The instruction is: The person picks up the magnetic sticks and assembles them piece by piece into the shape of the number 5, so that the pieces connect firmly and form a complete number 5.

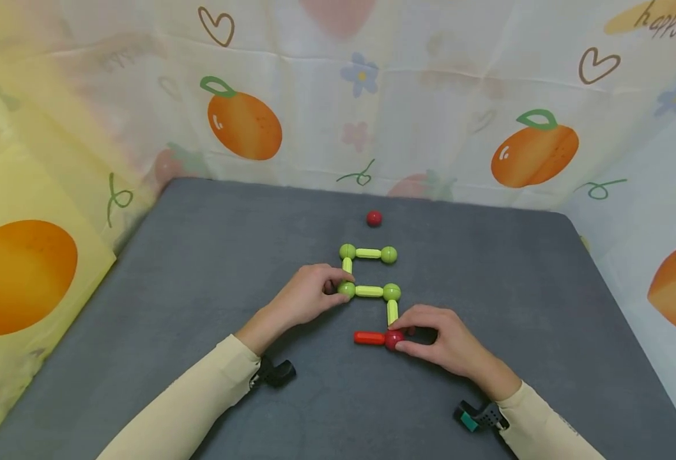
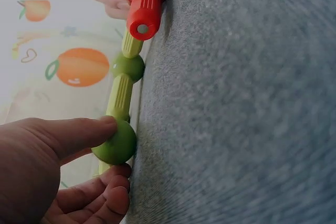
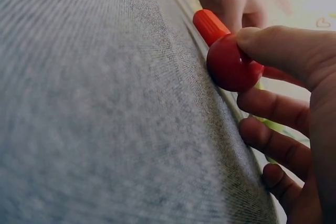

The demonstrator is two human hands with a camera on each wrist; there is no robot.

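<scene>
On the grey table lies a chain of green balls joined by yellow-green rods, bent in an S-like shape. My left hand pinches the green ball at the chain's left middle corner between thumb and fingers. At the near end, my right hand grips a red ball with thumb and fingertips. A red rod sticks out leftward from that ball. A yellow-green rod runs from the red ball up to another green ball. The far row ends in a green ball.
A second red ball sits alone behind the chain, near the far side of the grey table. A printed cloth with oranges and hearts hangs behind and around the table. Dark straps with camera mounts circle both wrists.
</scene>
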